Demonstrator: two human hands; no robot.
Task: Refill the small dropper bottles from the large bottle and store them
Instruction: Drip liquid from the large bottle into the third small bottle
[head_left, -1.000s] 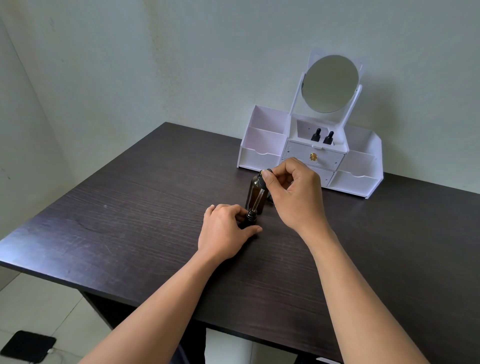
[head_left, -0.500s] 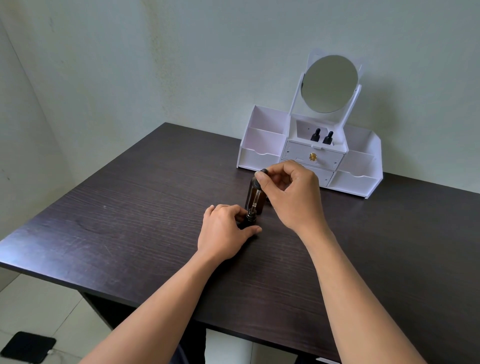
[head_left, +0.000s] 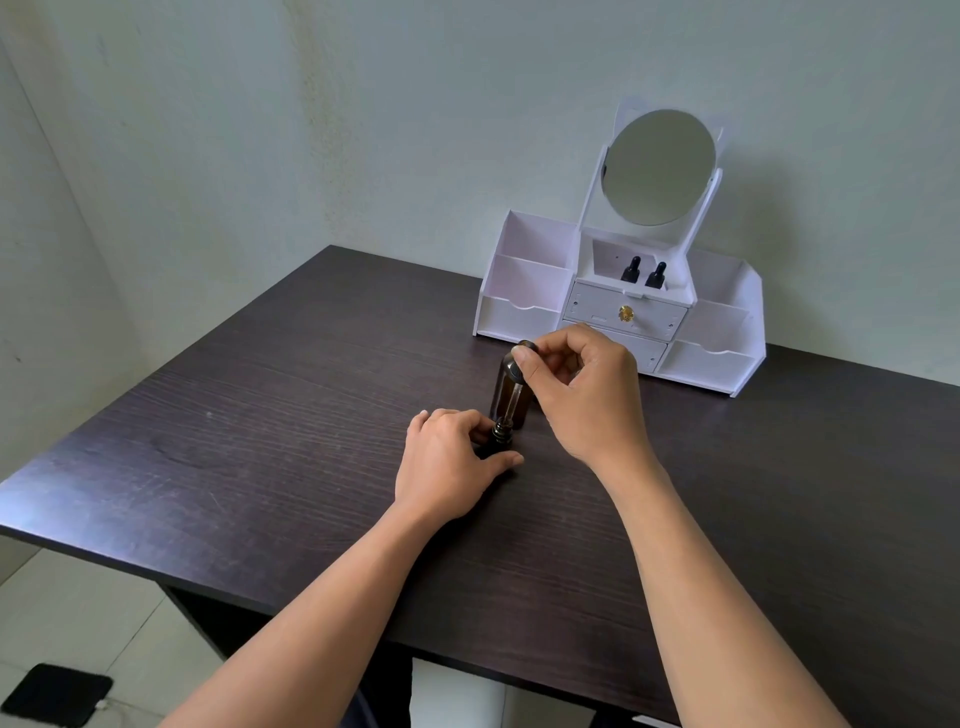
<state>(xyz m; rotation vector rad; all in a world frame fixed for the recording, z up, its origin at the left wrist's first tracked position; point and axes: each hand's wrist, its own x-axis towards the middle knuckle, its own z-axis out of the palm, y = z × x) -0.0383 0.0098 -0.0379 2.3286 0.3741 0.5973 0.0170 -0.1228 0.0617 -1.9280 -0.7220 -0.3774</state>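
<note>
My left hand (head_left: 447, 462) grips a small dark dropper bottle (head_left: 502, 432) that stands upright on the dark table (head_left: 270, 415); most of the bottle is hidden by my fingers. My right hand (head_left: 582, 392) pinches the black bulb of a glass dropper (head_left: 511, 395), whose thin tube points down into the small bottle's neck. Right behind it stands the large amber bottle (head_left: 504, 387), partly hidden by my right hand. Two small dropper bottles (head_left: 643, 273) with black tops stand in the middle compartment of the white organizer (head_left: 524, 312).
The white organizer stands against the back wall, with open side bins, small drawers with a gold knob (head_left: 626, 313), and a round mirror (head_left: 658, 167) on top. The table's near edge runs across the lower left, with tiled floor and a black pad (head_left: 54, 693) below.
My right hand has lowered the dropper slightly, so its tube sits deeper in the small bottle's neck. My left hand and the bottles have stayed in place.
</note>
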